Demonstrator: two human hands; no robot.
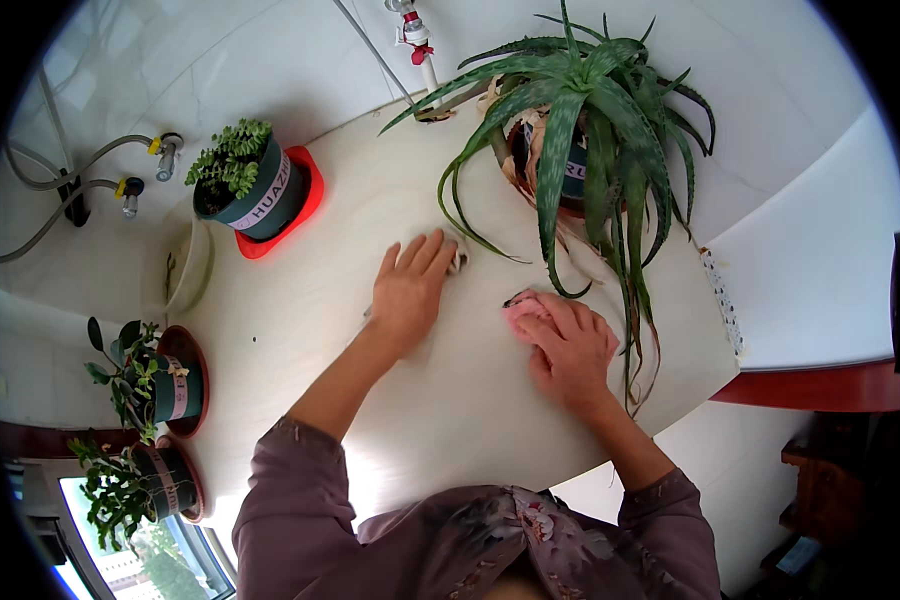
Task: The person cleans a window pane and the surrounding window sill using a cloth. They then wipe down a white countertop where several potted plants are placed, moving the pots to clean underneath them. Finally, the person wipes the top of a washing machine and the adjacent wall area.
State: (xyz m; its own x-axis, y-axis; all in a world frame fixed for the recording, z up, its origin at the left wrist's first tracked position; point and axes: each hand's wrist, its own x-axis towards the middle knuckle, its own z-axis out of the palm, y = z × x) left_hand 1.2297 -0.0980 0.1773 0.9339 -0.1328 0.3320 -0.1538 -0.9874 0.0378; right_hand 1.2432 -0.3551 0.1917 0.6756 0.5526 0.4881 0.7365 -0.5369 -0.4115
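Note:
My left hand (410,295) lies palm down on the cream countertop (450,420), its fingers stretched out. A small whitish and dark scrap (458,262) pokes out beside its fingertips; what lies under the palm is hidden. My right hand (575,365) is closed on a crumpled pink cloth (523,315) that has a dark patch at its edge. The cloth presses on the countertop, close to the drooping leaves of a large aloe plant (570,100). The aloe's pot is partly covered by leaves and dry husks.
A succulent in a dark green pot (260,205) stands on a red tray (310,185) at the back left. Two more potted plants (180,390) (165,480) line the left edge, by a pale basin (190,265). Hoses and taps (168,150) hang on the wall.

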